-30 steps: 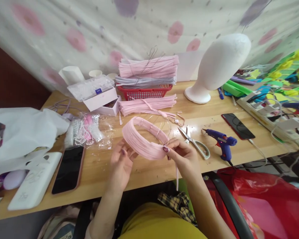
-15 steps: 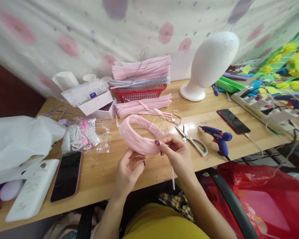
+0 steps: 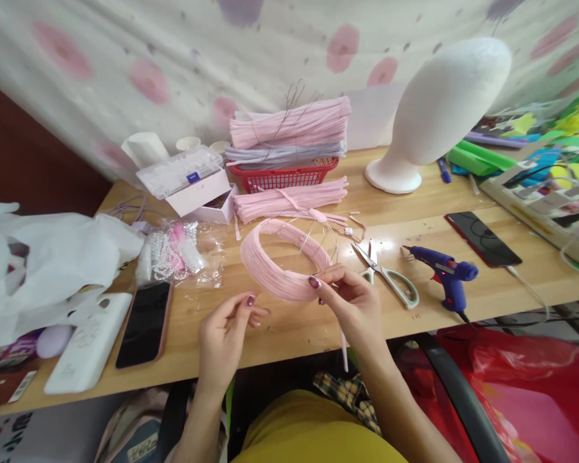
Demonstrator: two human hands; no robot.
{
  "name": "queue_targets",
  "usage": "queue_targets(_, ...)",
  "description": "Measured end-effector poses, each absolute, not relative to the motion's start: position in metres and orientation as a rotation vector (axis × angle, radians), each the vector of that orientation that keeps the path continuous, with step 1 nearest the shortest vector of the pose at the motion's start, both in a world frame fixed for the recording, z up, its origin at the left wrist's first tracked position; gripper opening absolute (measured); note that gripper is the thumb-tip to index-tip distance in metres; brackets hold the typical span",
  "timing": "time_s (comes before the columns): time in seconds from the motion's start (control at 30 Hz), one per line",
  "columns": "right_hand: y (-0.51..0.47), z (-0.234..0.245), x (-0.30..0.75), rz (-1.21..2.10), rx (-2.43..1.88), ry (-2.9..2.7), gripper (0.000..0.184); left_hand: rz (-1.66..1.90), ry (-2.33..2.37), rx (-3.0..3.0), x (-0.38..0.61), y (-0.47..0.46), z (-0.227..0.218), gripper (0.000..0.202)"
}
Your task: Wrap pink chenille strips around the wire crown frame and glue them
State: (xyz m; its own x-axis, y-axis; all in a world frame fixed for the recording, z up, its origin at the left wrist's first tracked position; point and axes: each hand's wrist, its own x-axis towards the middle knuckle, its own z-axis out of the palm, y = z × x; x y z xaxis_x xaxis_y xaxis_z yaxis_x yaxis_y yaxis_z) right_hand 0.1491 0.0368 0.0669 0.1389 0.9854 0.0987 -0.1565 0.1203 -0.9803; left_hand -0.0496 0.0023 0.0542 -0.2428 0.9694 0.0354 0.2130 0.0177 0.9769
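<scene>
A pink band (image 3: 270, 276), bent into a ring from rows of fuzzy pipe cleaners, is tilted above the table. My right hand (image 3: 350, 299) pinches its near right side between thumb and fingers. One thin pink strip (image 3: 344, 350) dangles below that hand, and fine wires cross the ring's far side. My left hand (image 3: 229, 331) is apart from the band, to its lower left. Its thumb and forefinger are pressed together; anything between them is too small to make out. Scissors (image 3: 390, 280) and a blue glue gun (image 3: 446, 273) lie to the right of my right hand.
Bundled pink pipe cleaners (image 3: 294, 198) lie behind the band, before a red basket (image 3: 284, 179) stacked with more. A white foam head (image 3: 444, 103) stands at the back. Phones (image 3: 145, 325) (image 3: 482, 238), a bag of beads (image 3: 171, 251) and a power strip (image 3: 525, 199) flank the work area.
My left hand has come away from beneath the band, moving left and closing its thumb on the forefinger. My right hand still grips the band. The view has shifted slightly left.
</scene>
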Motion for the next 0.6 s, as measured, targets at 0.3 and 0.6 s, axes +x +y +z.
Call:
queue_targets(0.3, 0.042, 0.075, 0.158, 1.177, -1.035, -0.988, 0.017, 1.211, 1.435, 1.459, 0.001, 0.022, 0.057, 0.022)
queue_targets(0.6, 0.039, 0.064, 0.163, 0.975, -1.066, -1.181, 0.009, 1.338, 1.557, 1.620, -0.040, 0.010, 0.047, 0.016)
